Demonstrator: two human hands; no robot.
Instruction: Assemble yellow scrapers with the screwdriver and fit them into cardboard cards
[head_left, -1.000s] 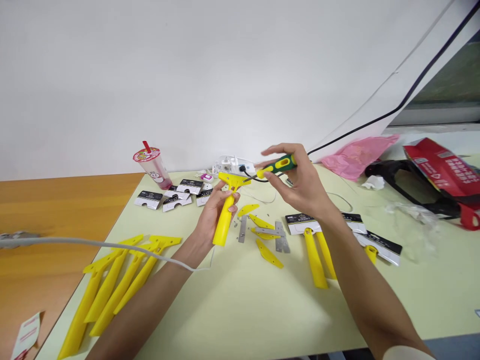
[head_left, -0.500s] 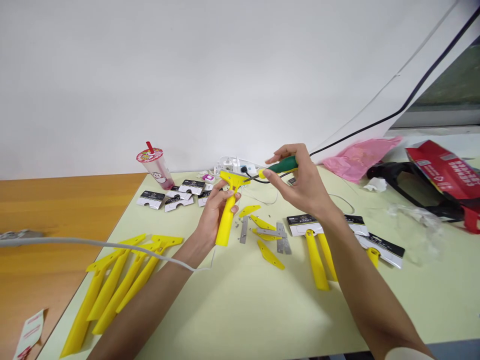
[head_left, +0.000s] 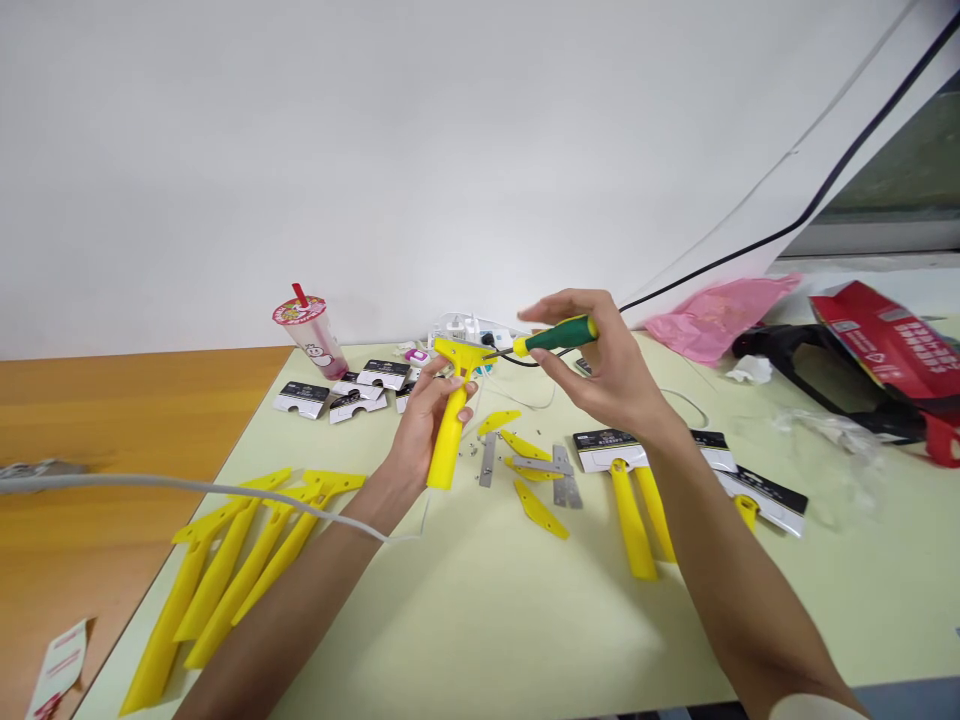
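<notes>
My left hand is wrapped round a yellow scraper, its handle pointing down and its wide head up. A green and yellow screwdriver lies in my right hand, thumb below the handle and fingers loosely raised above it. The screwdriver's shaft reaches left to the right end of the scraper's head; whether its tip sits in a screw is too small to tell. Below the hands lie loose yellow plates, metal blades and tiny screws.
Several yellow scraper handles lie at the left. More handles with black-and-white cards are on the right. A lidded cup stands at the back, near more cards. A grey cable crosses above my left forearm.
The scraper and my left hand have shifted slightly left. My right hand's fingers have lifted and opened a little round the screwdriver, which has moved slightly left too.
</notes>
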